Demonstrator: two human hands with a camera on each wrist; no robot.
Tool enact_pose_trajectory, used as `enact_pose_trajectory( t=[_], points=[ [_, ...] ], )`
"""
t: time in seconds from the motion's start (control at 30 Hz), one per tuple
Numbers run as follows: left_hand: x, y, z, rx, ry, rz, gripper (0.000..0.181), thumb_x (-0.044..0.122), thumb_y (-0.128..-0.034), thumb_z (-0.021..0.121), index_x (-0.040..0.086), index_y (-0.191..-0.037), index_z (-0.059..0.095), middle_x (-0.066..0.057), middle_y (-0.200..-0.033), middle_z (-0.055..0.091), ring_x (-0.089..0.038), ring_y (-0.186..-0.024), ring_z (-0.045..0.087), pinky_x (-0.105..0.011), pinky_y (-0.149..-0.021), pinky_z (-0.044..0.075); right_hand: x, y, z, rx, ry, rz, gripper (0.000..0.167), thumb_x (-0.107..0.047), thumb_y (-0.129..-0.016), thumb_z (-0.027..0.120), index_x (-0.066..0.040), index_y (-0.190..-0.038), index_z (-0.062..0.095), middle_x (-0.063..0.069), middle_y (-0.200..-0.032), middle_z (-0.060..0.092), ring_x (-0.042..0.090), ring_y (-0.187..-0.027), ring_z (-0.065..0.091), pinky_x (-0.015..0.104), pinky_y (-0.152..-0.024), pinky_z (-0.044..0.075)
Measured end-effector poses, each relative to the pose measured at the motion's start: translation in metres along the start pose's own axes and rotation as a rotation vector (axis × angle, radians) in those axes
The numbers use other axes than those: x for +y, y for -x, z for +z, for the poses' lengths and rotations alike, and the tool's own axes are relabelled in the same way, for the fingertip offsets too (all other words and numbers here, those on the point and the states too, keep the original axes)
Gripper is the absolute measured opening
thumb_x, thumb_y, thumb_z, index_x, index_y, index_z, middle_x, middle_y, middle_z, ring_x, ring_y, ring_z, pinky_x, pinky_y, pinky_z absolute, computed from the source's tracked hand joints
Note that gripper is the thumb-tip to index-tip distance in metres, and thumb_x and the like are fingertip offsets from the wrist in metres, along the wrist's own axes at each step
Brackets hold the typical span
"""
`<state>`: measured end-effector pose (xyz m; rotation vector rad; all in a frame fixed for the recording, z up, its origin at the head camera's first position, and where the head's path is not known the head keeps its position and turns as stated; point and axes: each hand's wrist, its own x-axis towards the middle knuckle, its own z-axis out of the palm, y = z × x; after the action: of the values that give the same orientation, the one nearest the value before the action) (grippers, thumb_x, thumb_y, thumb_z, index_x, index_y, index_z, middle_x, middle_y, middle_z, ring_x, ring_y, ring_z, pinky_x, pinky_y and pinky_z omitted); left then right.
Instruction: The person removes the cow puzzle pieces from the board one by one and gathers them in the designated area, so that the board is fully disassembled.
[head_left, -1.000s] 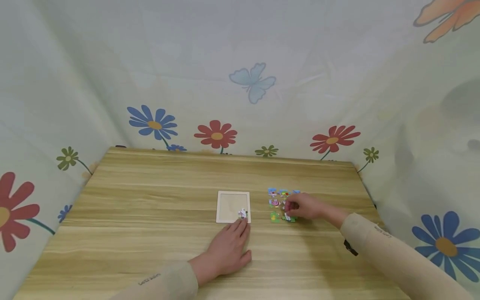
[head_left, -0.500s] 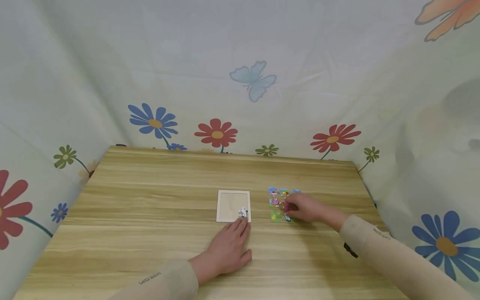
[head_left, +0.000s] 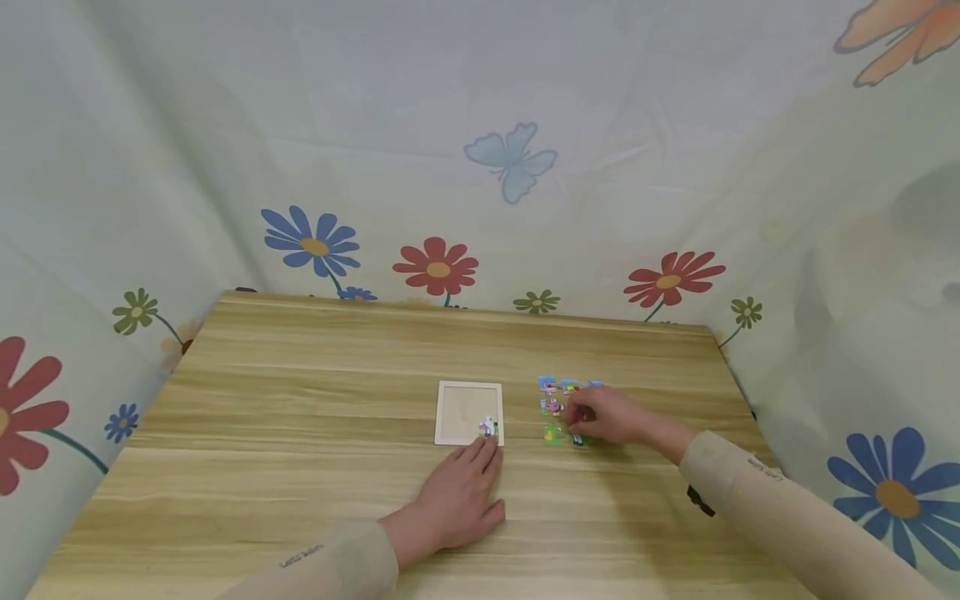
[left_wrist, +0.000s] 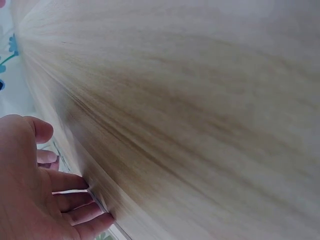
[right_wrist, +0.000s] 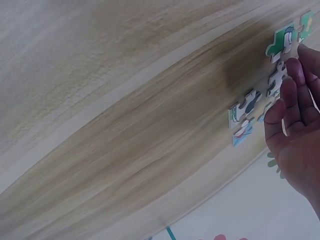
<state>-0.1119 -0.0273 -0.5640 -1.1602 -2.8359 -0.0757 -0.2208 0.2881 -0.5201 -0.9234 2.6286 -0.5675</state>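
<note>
My left hand (head_left: 459, 492) lies with extended fingers at the near edge of a square wooden puzzle frame (head_left: 440, 414). Its fingertips touch the rim in the left wrist view. Inside the frame's near right corner sits one puzzle piece (head_left: 488, 426) with a white figure. My right hand (head_left: 609, 414) is over the loose puzzle pieces to the right, fingers bent, thumb and forefinger close together. It covers part of the group; whether a piece is between the fingertips is hidden. In the right wrist view, a green piece (right_wrist: 280, 42) and a white-and-black piece (right_wrist: 244, 109) lie near the fingers.
Several loose pieces lie in rough rows, among them a pink-figure piece (head_left: 553, 406) and a green piece (head_left: 552, 434). The wood-grain table (head_left: 322, 358) extends around them. A flowered cloth (head_left: 360, 167) hangs behind and at the sides.
The right hand has shifted very slightly left over the pieces, its fingers still bent. The left hand stays at the frame's edge. The head view has moved a little.
</note>
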Motion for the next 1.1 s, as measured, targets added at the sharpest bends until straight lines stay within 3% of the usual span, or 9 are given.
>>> enact_pose_trajectory(
  t=[0.13,0.27,0.6,0.87,1.1],
  points=[
    [0.0,0.0,-0.001,-0.009,0.007,-0.007,0.069,0.044,-0.1028,0.056,-0.004,-0.153,0.054,-0.019,-0.161,0.051,-0.032,-0.148,0.049,-0.042,-0.119,0.044,-0.005,-0.005,0.0,-0.006,-0.017,0.012,0.01,-0.013,-0.098,0.08,-0.016,-0.094,0.071,-0.01,-0.086,0.064,0.01,-0.078,0.056,0.025,-0.071,0.049],
    [-0.001,-0.001,-0.002,-0.013,0.009,-0.012,0.068,0.043,-0.1032,0.055,-0.003,-0.153,0.055,-0.018,-0.161,0.051,-0.031,-0.148,0.049,-0.042,-0.119,0.044,-0.013,-0.016,-0.002,0.017,-0.034,-0.025,0.009,-0.011,-0.097,0.079,-0.014,-0.094,0.071,-0.009,-0.086,0.064,0.009,-0.077,0.055,0.025,-0.069,0.049],
    [-0.001,-0.001,-0.003,-0.017,-0.011,-0.03,0.065,0.045,-0.1042,0.055,0.0,-0.152,0.057,-0.015,-0.159,0.054,-0.028,-0.147,0.051,-0.041,-0.117,0.045,-0.041,-0.06,0.003,0.031,0.005,-0.099,0.007,-0.014,-0.096,0.08,-0.015,-0.097,0.073,-0.011,-0.086,0.064,0.007,-0.075,0.055,0.026,-0.07,0.05],
    [0.001,-0.002,-0.003,-0.047,-0.012,-0.027,0.065,0.046,-0.1063,0.052,0.001,-0.154,0.055,-0.013,-0.162,0.051,-0.027,-0.148,0.049,-0.042,-0.119,0.043,-0.059,-0.086,0.007,-0.031,-0.029,-0.155,0.014,-0.013,-0.097,0.079,-0.006,-0.109,0.076,-0.002,-0.094,0.071,0.01,-0.08,0.06,0.027,-0.077,0.052],
    [-0.001,0.001,-0.006,-0.045,0.012,-0.032,0.065,0.044,-0.1067,0.051,0.0,-0.154,0.055,-0.016,-0.162,0.05,-0.029,-0.149,0.048,-0.045,-0.12,0.043,-0.062,-0.098,0.016,-0.07,-0.032,-0.138,0.013,-0.013,-0.098,0.078,-0.008,-0.11,0.077,-0.003,-0.098,0.072,0.011,-0.087,0.063,0.028,-0.082,0.053]
  ],
)
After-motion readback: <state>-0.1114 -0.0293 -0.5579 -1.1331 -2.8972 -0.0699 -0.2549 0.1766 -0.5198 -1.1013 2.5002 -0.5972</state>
